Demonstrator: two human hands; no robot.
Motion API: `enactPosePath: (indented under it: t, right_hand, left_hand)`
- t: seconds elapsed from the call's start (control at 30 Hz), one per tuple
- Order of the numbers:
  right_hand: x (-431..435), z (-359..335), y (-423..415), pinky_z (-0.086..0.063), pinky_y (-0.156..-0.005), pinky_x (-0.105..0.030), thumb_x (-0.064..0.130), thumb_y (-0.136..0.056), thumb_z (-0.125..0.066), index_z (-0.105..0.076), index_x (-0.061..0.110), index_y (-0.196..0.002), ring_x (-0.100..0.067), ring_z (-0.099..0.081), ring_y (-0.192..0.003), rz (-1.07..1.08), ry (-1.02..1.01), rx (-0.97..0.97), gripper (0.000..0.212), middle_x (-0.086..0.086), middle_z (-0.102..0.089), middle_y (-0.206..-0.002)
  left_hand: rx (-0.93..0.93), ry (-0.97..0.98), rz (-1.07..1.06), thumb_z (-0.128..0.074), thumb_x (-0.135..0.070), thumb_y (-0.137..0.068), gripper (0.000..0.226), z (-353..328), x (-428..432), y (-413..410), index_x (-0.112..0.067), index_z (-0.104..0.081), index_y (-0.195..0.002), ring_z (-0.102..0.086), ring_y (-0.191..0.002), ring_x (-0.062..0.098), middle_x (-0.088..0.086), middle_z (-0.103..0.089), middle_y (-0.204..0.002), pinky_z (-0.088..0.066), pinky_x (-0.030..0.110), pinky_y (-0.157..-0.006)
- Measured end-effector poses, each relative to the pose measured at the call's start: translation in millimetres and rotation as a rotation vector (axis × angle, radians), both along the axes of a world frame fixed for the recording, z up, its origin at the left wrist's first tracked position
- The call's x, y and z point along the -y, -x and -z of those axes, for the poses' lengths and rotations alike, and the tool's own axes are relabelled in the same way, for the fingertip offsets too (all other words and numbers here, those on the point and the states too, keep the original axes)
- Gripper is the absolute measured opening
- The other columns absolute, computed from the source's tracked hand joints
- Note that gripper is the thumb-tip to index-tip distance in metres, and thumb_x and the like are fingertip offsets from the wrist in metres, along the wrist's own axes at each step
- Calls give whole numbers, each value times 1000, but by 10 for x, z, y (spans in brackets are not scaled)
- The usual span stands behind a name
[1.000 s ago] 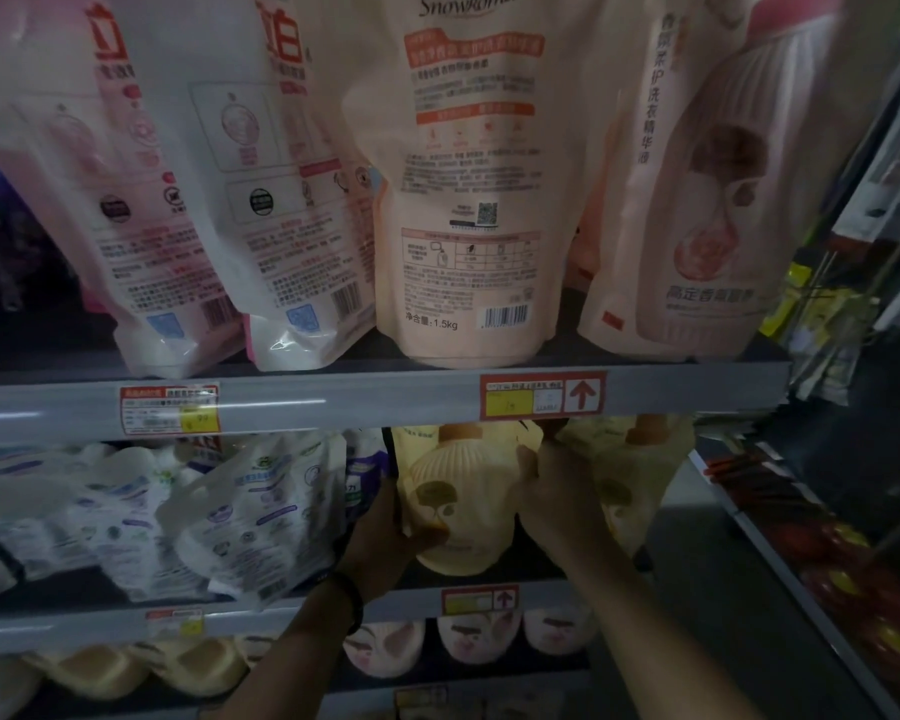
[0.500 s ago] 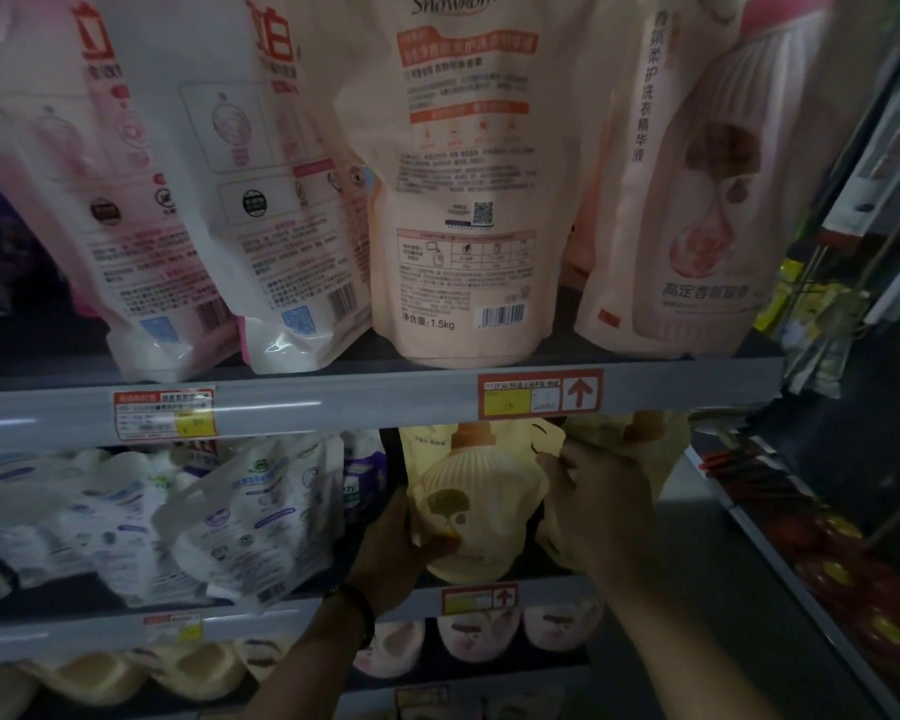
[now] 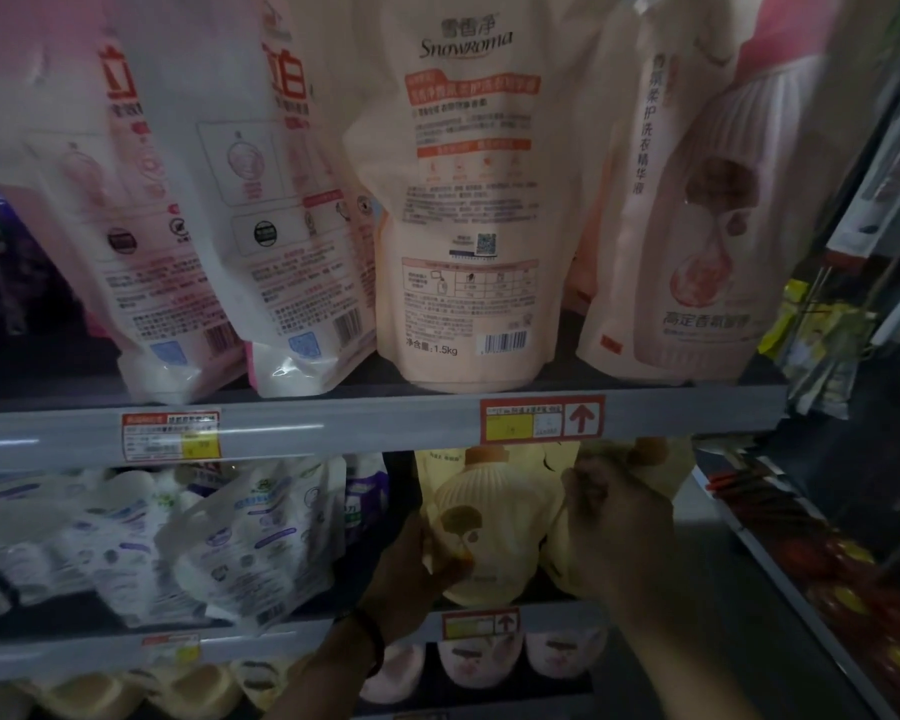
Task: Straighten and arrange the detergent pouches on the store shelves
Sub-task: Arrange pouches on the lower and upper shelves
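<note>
Yellow pouch [image 3: 481, 517] stands lower centre on mid shelf [image 3: 557, 618]. L hand [image 3: 411, 569] grip holds its lower-left edge, thumb on front. R hand [image 3: 619, 532] grip curled round 2nd yellow pouch [image 3: 671, 472], just right.

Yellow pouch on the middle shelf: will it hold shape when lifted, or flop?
Probably floppy: the yellow pouch bulges softly where the left hand grips it. Likely heavyish, looking full. It may slump over like the white pouches beside it.
</note>
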State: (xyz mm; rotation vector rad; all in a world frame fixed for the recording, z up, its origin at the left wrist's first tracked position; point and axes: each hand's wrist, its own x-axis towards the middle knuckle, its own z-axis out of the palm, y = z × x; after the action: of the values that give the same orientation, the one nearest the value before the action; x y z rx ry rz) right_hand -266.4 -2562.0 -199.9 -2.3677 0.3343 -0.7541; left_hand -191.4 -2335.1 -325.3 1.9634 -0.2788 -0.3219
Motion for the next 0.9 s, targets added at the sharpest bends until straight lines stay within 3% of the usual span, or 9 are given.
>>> enactPosePath:
  t: [0.1, 0.17, 0.27, 0.33, 0.43, 0.5, 0.6, 0.67, 0.9]
  right_hand:
    - [-23, -43, 32, -38, -66, -11, 28, -99, -70, -65, 26, -93, 2, -59, -73, -13, -10, -12, 8, 17, -62, -80]
    - [-46, -89, 71, -36, -67, -9, 27, -98, -71, -63, 28, -95, 8, -55, -72, -15, -10, -6, 8, 21, -59, -79]
    - [-52, -197, 162, -35, -61, -4, 28, -99, -70, -60, 31, -99, 14, -52, -70, -22, -63, -29, 10, 27, -54, -76]
    - [-54, -252, 217, -35, -59, -3, 31, -99, -69, -60, 34, -104, 16, -53, -70, -21, -82, -40, 11, 30, -55, -78]
    - [-70, -327, 260, -36, -57, -1, 34, -99, -69, -62, 36, -107, 18, -53, -72, -20, -134, -25, 11, 32, -58, -81]
    - [-94, -407, 278, -40, -58, 2, 32, -99, -70, -66, 33, -107, 19, -54, -70, -39, -161, 0, 9, 34, -57, -81]
    - [-114, -512, 298, -43, -69, 2, 25, -95, -75, -71, 30, -98, 21, -61, -82, -75, -139, 99, 8, 32, -61, -79]
    - [-124, -567, 313, -46, -69, 0, 21, -92, -78, -71, 32, -93, 18, -64, -86, -110, -138, 154, 13, 29, -66, -80]
    - [-194, -806, 337, -50, -66, -5, 24, -92, -77, -71, 36, -86, 8, -70, -79, -198, -262, 178, 14, 22, -74, -82]
  left_hand:
    - [3, -70, 18, -84, -37, -89, 61, -98, -25, -1, -51, -40, -129, -58, -117, -5, -25, -56, -130, -53, 7, -80]
    - [-2, -110, -15, -87, -39, -84, 70, -166, -39, 1, -44, -36, -131, -57, -120, 1, -28, -52, -125, -54, 11, -80]
    - [32, -179, -36, -89, -39, -83, 87, -273, -84, 16, -42, -27, -144, -55, -126, 5, -26, -49, -131, -52, 17, -94]
    - [37, -213, -49, -85, -35, -88, 71, -407, -91, 45, -41, -32, -134, -61, -121, 8, -17, -56, -132, -55, 20, -93]
    - [34, -321, -87, -74, -42, -96, 36, -667, -76, 106, -36, -42, -109, -64, -98, 7, -10, -61, -111, -59, 27, -84]
    - [32, -407, -51, -68, -52, -97, 34, -829, -65, 135, -29, -50, -114, -64, -97, 9, -8, -62, -110, -60, 35, -90]
    - [4, -479, 48, -61, -56, -100, 34, -1165, -38, 230, -26, -57, -115, -67, -97, 8, -9, -65, -108, -58, 29, -86]
    - [-58, -469, 118, -57, -56, -103, 27, -1428, -25, 330, -30, -59, -107, -70, -88, 4, -11, -69, -99, -58, 22, -74]
    - [-14, -269, 166, -61, -56, -101, 39, -2005, 3, 658, -20, -68, -89, -70, -69, 4, -3, -71, -76, -56, 20, -66]
